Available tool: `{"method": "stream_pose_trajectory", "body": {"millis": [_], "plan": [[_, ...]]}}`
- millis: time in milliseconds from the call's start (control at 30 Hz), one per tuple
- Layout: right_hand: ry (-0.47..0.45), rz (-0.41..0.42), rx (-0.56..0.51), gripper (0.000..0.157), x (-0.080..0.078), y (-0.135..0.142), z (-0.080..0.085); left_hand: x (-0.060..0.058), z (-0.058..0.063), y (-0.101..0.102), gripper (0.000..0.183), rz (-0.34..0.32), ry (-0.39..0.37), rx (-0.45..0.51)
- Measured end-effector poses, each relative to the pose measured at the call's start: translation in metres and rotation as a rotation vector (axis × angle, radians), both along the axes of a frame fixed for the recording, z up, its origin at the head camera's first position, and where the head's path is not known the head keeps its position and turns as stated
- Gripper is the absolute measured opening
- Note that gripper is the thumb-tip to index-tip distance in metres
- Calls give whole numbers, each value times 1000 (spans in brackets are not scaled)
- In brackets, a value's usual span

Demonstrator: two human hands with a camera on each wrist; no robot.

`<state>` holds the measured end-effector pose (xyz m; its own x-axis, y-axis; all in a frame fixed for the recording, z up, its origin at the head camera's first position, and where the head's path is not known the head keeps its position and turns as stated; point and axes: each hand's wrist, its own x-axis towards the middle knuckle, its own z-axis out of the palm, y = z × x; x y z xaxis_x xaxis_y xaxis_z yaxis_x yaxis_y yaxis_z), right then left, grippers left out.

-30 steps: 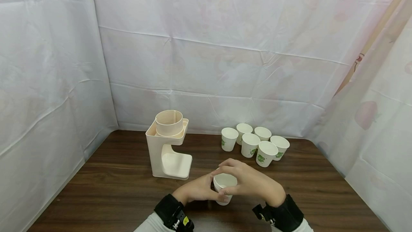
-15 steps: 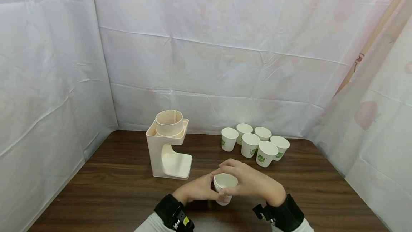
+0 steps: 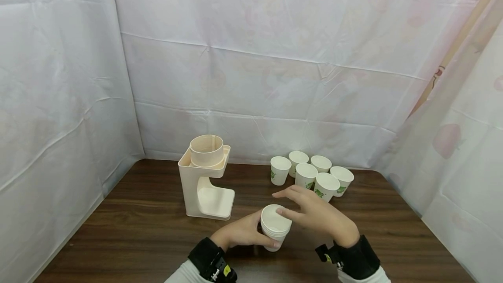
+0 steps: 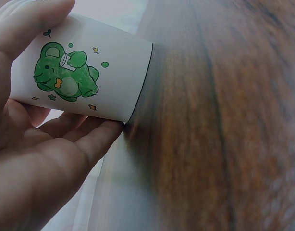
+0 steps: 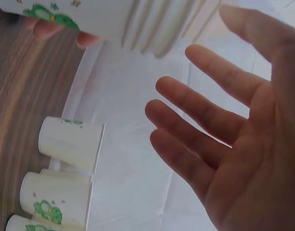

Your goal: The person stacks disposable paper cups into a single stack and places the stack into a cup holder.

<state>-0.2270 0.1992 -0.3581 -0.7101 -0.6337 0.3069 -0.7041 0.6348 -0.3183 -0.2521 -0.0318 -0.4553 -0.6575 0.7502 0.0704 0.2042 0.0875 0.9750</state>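
A stack of nested white paper cups (image 3: 276,224) stands on the table near its front edge. My left hand (image 3: 244,229) grips it, thumb on the near side and fingers round the far side; in the left wrist view a green bear print (image 4: 66,72) shows on the lowest cup. Close to the stack's rims, on the right, is my right hand (image 3: 316,213), its fingers spread and holding nothing. The right wrist view has those fingers (image 5: 200,106) apart from the stacked rims (image 5: 162,24).
Several single paper cups (image 3: 280,170) stand upright in a cluster at the back right. A cream plastic holder (image 3: 190,191) with a round open ring (image 3: 206,151) on top stands to the left. White curtains (image 3: 251,77) surround the brown wooden table (image 3: 129,230).
My right hand has let go of the stack's rim and moved slightly right and away, its fingers opening. The left hand keeps its grip in the same place.
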Motion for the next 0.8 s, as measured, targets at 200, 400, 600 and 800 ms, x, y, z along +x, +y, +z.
{"method": "stream_pose_trajectory", "body": {"millis": [200, 400, 600, 800], "plan": [[26, -105, -44, 35, -9, 14, 0, 2, 2, 0, 75, 16, 15, 3], [57, -207, -42, 37, -19, 32, -2, 4, 3, 0, 75, 44, 33, -10], [112, -284, -61, 38, -28, 48, -5, 3, 2, 0, 74, 46, 26, -6], [201, -355, -87, 42, -37, 65, -10, 3, 2, 0, 76, 47, 21, -14]]}}
